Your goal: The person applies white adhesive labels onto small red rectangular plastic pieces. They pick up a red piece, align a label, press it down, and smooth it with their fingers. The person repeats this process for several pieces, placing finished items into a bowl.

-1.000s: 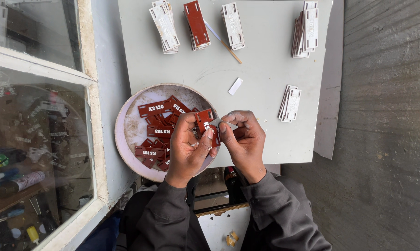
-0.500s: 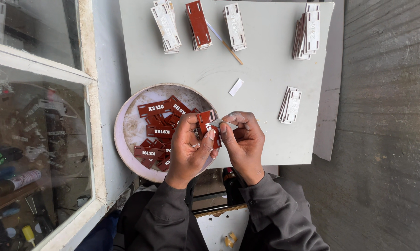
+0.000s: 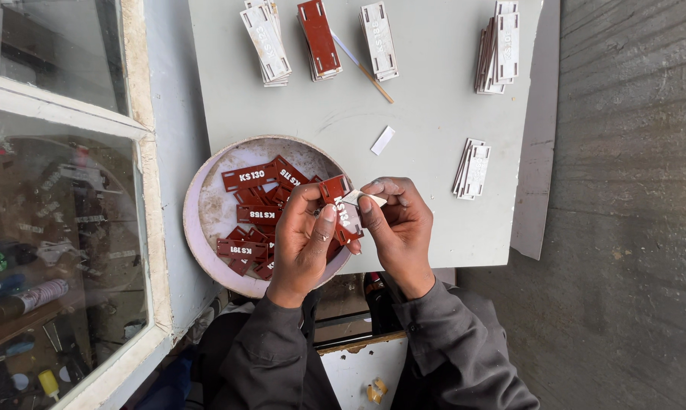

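My left hand (image 3: 306, 239) grips a dark red rectangular tag (image 3: 343, 209) with white lettering, held over the near edge of a grey board (image 3: 434, 129). My right hand (image 3: 396, 224) pinches a small white strip (image 3: 356, 197) at the tag's upper end, thumb and forefinger closed on it. Both hands hover just right of a round pale dish (image 3: 202, 220) that holds several more red tags (image 3: 253, 214).
On the board lie stacks of white tags (image 3: 265, 42) (image 3: 378, 38) (image 3: 501, 47) (image 3: 473, 165), a red tag stack (image 3: 318, 36), a thin wooden stick (image 3: 365, 70) and a loose white strip (image 3: 383, 140). A window frame (image 3: 141, 152) runs along the left; grey planks lie to the right.
The hands have stayed in place. My right fingers have shifted slightly on the white strip at the tag's end.
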